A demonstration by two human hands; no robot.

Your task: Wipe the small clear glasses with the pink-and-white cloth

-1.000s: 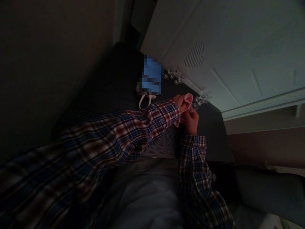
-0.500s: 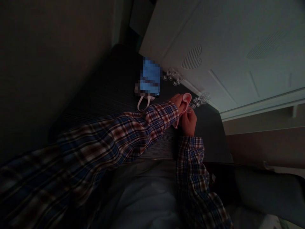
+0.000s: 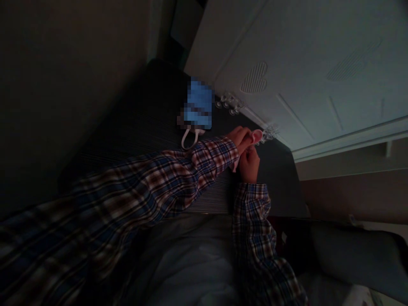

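Note:
A soft pink strip (image 3: pixel 256 136), like a ribbon or band, curls into a loop at the fingertips of my left hand (image 3: pixel 239 138). My left fingers are closed on it, and its lower end hangs out under the wrist by the plaid cuff. Right beside it, my right hand (image 3: pixel 250 166) is closed with thumb and fingertips pinched together against the strip. A small clear bit may be between those right fingertips, but it is too dark to name. Beyond the hands lies a cluster of clear plastic pieces (image 3: pixel 270 132) with rounded ends.
A second cluster of clear pieces (image 3: pixel 230 103) sits along the white panel (image 3: pixel 302 85) with heart reliefs. A blurred blue-faced device (image 3: pixel 199 102) with a pale loop strap (image 3: pixel 188 139) lies on the dark tabletop (image 3: pixel 127 127). A wall (image 3: pixel 63 85) rises at left.
The pink loop has tipped away and to the right, lower over the clear pieces. My left fingers have stretched further across its near side. My right hand stays pinched close by.

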